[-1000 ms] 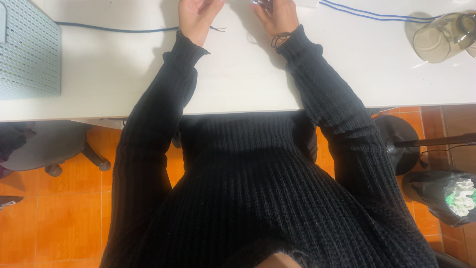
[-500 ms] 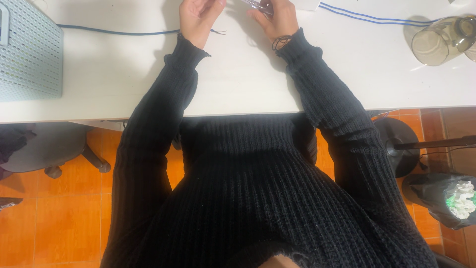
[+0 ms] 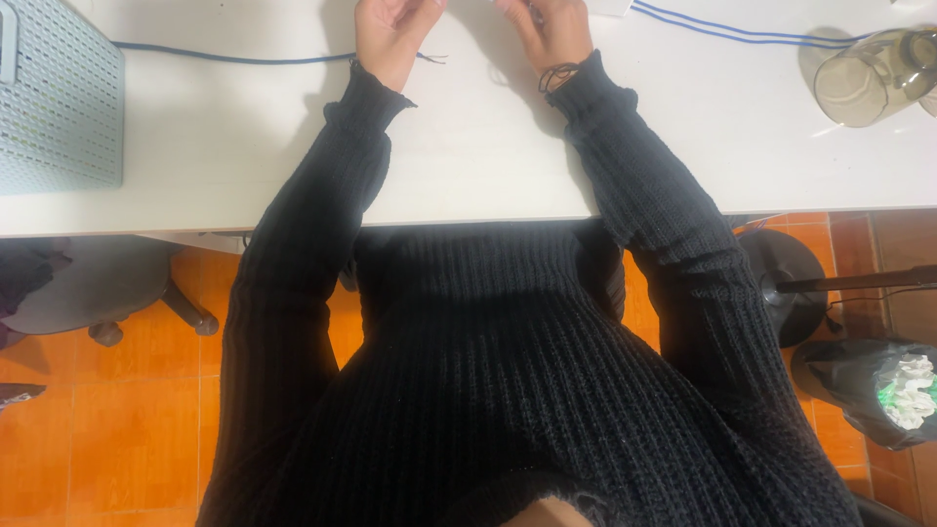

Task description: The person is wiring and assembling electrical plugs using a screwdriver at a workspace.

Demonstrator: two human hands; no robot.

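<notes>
Little has changed since half a second ago: both hands sit at the top edge of the view as before, the right hand (image 3: 551, 29) perhaps a touch higher, so that the small object seen between its fingers earlier is now cut off by the frame. The left hand (image 3: 390, 34) rests on the white worktop (image 3: 468, 146) with its fingers curled loosely; whether it grips anything cannot be told, since its fingertips lie out of view. A thin dark wire end (image 3: 429, 59) pokes out just beside that hand, its long axis running left to right, its tip pointing towards the right hand. The right hand's grip cannot be told either. A blue cable (image 3: 224, 59) runs along the worktop to the left, near a perforated grey box (image 3: 59, 107); a glass jar (image 3: 869, 83) stands well apart to the right.
</notes>
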